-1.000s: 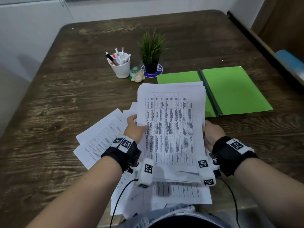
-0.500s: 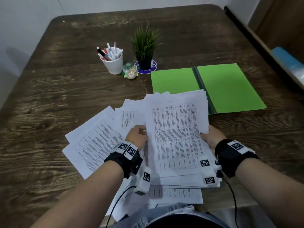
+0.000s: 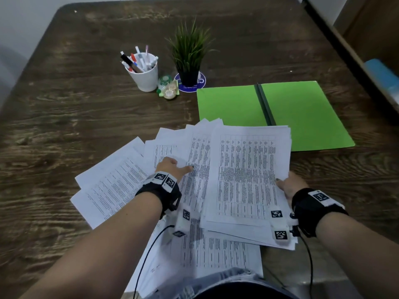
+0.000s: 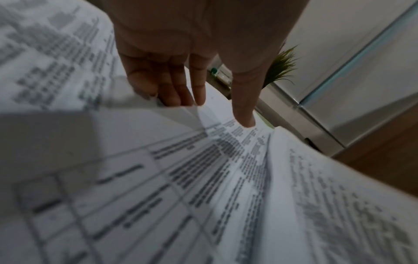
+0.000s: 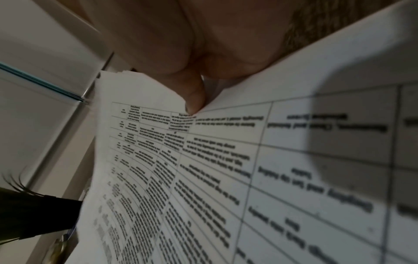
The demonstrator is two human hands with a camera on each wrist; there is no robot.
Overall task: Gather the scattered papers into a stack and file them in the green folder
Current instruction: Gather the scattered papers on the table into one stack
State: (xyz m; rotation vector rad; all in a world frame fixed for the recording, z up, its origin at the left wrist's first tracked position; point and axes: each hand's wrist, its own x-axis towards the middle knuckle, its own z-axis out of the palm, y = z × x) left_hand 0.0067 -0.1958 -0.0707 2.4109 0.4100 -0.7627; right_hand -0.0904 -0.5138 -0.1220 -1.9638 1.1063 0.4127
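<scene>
The right hand (image 3: pixel 288 185) pinches the right edge of a stack (image 3: pixel 248 180) of printed papers, thumb on top, the stack's far end overlapping the near edge of the open green folder (image 3: pixel 302 113) at two o'clock on the table (image 3: pixel 64 104). The left hand (image 3: pixel 172 169) has its grip loose, straight fingers (image 4: pixel 178 85) slipped under a sheet among the loose papers (image 3: pixel 112 182) fanned out at nine o'clock of the stack. A cup (image 3: pixel 144 74) of pens and a plant (image 3: pixel 190 55) stand at twelve o'clock.
</scene>
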